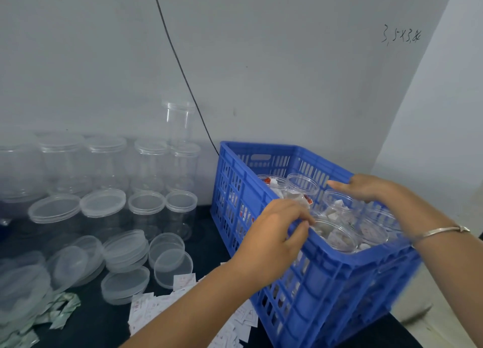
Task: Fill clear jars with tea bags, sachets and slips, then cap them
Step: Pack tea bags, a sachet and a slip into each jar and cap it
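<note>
Dark counter [99,329], near edge: white slips [146,308], greenish sachets [60,311], loose lids [125,251] in low stacks. Next, left hand [274,232] curled on one rim of blue crate [339,282], right hand [366,188] curled over opposite rim. Inside crate: filled jars [337,235], uncapped, packed close. Probably light, thin-walled, slick, easily dented; best held round the body. Beyond: empty jars [104,162] in rows. Behind: grey wall [261,60], black cable [180,65].

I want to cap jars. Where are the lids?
Left in the head view, loose lids lie in front of the empty jars, left of the blue crate.
</note>
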The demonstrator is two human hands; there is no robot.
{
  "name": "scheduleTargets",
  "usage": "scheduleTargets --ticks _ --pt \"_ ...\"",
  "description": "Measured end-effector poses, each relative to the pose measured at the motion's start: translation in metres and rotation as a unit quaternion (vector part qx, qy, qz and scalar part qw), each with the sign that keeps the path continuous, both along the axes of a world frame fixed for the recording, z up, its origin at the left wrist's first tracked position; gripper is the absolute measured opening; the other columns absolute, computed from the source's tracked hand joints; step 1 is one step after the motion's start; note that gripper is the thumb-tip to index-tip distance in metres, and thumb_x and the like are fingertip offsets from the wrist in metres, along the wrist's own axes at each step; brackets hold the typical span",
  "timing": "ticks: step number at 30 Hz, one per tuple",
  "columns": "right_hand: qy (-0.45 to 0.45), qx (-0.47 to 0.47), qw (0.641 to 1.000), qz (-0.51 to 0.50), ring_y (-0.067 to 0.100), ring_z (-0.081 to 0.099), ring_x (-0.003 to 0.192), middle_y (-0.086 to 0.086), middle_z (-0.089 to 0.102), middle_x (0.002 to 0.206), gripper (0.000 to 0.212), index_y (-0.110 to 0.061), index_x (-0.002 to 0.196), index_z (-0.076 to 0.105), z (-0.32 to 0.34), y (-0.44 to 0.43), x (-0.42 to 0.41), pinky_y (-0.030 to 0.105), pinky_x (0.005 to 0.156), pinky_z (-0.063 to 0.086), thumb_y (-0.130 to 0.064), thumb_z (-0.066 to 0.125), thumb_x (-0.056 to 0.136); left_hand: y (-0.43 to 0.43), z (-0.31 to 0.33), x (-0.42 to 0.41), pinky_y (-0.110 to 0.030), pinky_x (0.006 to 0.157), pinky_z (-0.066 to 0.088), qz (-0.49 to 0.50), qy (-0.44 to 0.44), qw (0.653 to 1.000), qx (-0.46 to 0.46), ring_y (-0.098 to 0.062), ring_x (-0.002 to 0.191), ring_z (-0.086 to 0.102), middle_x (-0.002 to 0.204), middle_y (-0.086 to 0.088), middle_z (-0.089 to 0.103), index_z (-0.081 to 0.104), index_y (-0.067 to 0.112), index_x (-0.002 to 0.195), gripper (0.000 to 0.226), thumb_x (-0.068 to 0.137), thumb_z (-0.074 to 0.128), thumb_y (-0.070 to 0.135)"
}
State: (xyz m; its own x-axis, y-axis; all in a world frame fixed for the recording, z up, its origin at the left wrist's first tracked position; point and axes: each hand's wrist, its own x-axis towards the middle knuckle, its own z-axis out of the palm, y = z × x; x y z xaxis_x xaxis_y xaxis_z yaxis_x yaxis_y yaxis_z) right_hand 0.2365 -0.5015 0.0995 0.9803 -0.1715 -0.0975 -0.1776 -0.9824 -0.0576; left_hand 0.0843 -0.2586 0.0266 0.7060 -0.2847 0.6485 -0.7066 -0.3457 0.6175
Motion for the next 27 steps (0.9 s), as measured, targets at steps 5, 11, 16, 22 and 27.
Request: scheduleTargets --ticks 5,11,16,22,27 --pt "-0.171 0.033 0.983 0.063 0.036 0.057 0.110 0.023 0.058 0.126 0.063 -0.001 0.126 0.056 0.012 0.036 -0.015 0.037 0.087 0.044 -0.056 0.052 0.096 0.025 -0.008 -0.004 0.006 0.089 0.022 0.065 0.016 0.997 -0.027 0.007 0.112 0.039 0.116 0.008 0.057 0.064 0.016 0.106 0.016 0.098 0.050 0.016" --pt "-0.196 0.122 0.923 0.306 0.019 0.057 0.107 0.000 0.043 0.123 0.043 -0.020 0.124 0.056 0.016 0.151 -0.059 0.031 0.095 0.040 -0.048 0.064 0.091 0.087 -0.022 0.008 -0.013 0.078 0.039 0.159 0.140 0.974 -0.078 0.001 0.083 0.051 0.102 0.000 0.064 0.068 0.007 0.100 0.014 0.095 0.055 0.010" --pt "-0.161 0.112 0.893 0.406 0.017 0.052 0.117 -0.002 0.042 0.133 0.050 -0.023 0.128 0.053 0.008 0.250 -0.070 0.041 0.104 0.042 -0.055 0.061 0.090 0.169 -0.008 0.016 -0.014 0.078 0.040 0.250 0.170 0.947 -0.107 -0.011 0.091 0.056 0.100 -0.003 0.065 0.067 0.002 0.105 0.016 0.094 0.056 0.005" --pt "-0.171 0.186 0.900 0.355 0.025 0.051 0.116 0.011 0.038 0.141 0.061 -0.011 0.136 0.046 -0.006 0.333 -0.018 0.031 0.091 0.038 -0.045 0.068 0.091 0.250 0.019 0.038 -0.013 0.077 0.037 0.324 0.159 0.924 -0.126 -0.012 0.095 0.055 0.101 -0.003 0.062 0.066 0.000 0.110 0.020 0.094 0.053 0.003" --pt "-0.235 0.362 0.883 0.186 0.036 0.044 0.128 0.019 0.033 0.143 0.081 -0.004 0.144 0.031 -0.015 0.370 0.044 0.032 0.090 0.037 -0.037 0.076 0.084 0.275 0.025 0.072 -0.018 0.083 0.041 0.323 0.169 0.923 -0.125 -0.011 0.097 0.055 0.109 -0.004 0.063 0.064 0.004 0.114 0.022 0.095 0.051 0.005"
